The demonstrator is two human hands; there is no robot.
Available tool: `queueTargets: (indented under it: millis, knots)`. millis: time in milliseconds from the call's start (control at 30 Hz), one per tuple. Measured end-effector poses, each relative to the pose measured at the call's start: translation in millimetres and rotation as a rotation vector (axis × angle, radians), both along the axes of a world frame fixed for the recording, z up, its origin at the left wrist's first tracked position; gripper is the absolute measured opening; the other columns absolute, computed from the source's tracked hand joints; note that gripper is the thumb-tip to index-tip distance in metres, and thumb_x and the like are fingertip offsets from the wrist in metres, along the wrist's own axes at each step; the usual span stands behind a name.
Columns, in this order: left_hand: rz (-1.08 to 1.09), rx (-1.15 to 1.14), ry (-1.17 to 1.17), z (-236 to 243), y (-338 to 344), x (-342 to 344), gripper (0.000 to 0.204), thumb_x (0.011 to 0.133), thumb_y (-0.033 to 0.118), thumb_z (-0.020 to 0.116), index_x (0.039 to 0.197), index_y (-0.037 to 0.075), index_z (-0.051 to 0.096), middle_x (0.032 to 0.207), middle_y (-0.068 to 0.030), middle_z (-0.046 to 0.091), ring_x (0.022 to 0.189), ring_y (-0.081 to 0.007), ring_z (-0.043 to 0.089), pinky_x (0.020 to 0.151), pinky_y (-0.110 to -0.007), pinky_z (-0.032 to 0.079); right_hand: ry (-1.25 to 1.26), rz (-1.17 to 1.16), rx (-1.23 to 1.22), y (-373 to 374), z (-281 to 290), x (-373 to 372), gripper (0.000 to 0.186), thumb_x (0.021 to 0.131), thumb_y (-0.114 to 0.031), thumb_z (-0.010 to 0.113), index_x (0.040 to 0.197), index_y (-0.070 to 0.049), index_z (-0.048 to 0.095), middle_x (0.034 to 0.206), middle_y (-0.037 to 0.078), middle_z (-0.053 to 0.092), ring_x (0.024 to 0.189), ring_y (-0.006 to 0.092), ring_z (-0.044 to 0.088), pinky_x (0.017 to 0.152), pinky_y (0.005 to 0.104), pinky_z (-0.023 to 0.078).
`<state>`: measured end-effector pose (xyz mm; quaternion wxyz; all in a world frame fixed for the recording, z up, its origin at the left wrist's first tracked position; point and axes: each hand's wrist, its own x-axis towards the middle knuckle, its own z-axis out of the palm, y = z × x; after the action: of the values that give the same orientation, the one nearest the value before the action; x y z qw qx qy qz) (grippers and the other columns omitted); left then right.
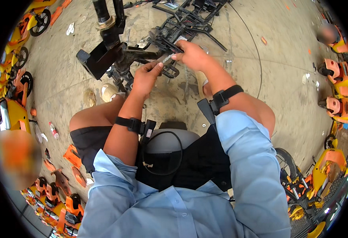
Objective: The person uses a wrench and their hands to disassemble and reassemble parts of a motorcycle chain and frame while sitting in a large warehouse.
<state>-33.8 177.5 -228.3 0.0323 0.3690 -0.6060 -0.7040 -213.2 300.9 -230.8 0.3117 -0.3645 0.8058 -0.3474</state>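
My left hand (145, 78) and my right hand (192, 56) are close together in front of the black bike frame (118, 55). Between their fingertips runs a short, narrow silvery strip (167, 58) that looks like a piece of chain; its ends are hidden in the fingers. Both hands are closed, thumb and fingers pinched on it. Just below the strip a black pedal (170, 71) shows. The upright tube of the frame and a black box-shaped bracket (96, 61) stand left of my hands.
More black frame parts (194, 20) lie on the concrete floor ahead. A thin dark cable (257, 43) curves across the right side. A black looped cable (180, 147) lies on my lap. Orange and yellow bikes line both sides; a bottle (53, 130) lies at left. Two people are nearby.
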Motion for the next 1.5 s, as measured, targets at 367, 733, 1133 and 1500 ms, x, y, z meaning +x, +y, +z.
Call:
queueTargets:
  millis: [367,733,1133,1500]
  knots:
    - [0.352,0.287,-0.055,-73.7,19.7,27.4,0.028,0.092,0.029,0.076,0.097,0.003,0.065,0.076,0.0001,0.057,0.06,-0.0075,0.047,0.05,-0.024,0.036,0.022,-0.057,0.152,-32.0,-33.5,33.1,0.05,0.087,-0.023,0.074,0.123,0.006,0.056,0.112,0.03,0.065,0.109,0.0453,0.062,0.089,0.0483,0.05]
    - [0.468,0.377,-0.002,-98.3,16.1,22.9,0.033,0.093,0.028,0.076,0.102,0.003,0.057,0.08,-0.0021,0.057,0.064,-0.0106,0.048,0.056,-0.029,0.04,0.12,-0.099,0.203,-52.0,-40.4,40.0,0.046,0.089,-0.021,0.071,0.126,0.003,0.055,0.104,0.028,0.067,0.102,0.0458,0.064,0.084,0.0507,0.05]
    - [0.437,0.466,0.09,-107.4,14.6,36.1,0.026,0.098,0.028,0.069,0.103,0.003,0.064,0.084,-0.0013,0.06,0.074,-0.0118,0.054,0.067,-0.031,0.046,0.186,-0.094,0.271,-58.0,-39.8,43.8,0.045,0.09,-0.021,0.07,0.127,0.0,0.056,0.104,0.029,0.068,0.101,0.0459,0.064,0.084,0.0513,0.05]
    - [0.424,0.369,0.016,-102.2,16.9,33.2,0.028,0.098,0.032,0.068,0.096,0.004,0.064,0.079,0.0,0.061,0.067,-0.0097,0.052,0.061,-0.026,0.042,0.258,-0.086,0.24,-55.9,-42.1,49.6,0.041,0.09,-0.02,0.068,0.122,0.004,0.055,0.105,0.03,0.067,0.102,0.0474,0.063,0.084,0.0525,0.049]
